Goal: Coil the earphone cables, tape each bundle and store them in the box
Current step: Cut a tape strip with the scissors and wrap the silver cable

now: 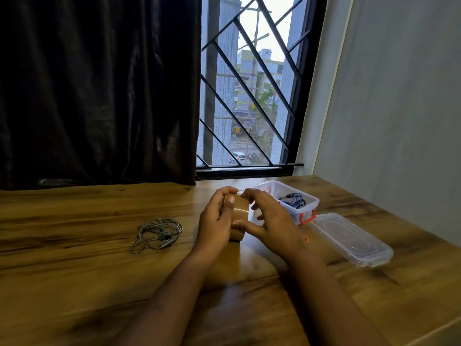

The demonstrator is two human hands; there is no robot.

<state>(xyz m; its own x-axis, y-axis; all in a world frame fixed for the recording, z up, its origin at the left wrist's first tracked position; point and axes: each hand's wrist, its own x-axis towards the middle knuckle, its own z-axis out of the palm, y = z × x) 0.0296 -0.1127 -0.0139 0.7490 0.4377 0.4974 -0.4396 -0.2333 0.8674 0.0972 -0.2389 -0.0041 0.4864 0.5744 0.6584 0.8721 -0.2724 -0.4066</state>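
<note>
Tape roll (238, 211), clasped by left hand (215, 221), right hand (269, 221) pinching its free end: strip may fold onto itself; grey earphones (157, 233) left of hands, untaped.

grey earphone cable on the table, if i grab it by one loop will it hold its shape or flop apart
The grey earphone cable is probably floppy: its thin loops lie loose and uneven on the table, and no tape shows on it. Lifted by one loop, the rest would likely sag and uncoil. It looks light, so a push should slide it, perhaps spreading the loops.
</note>
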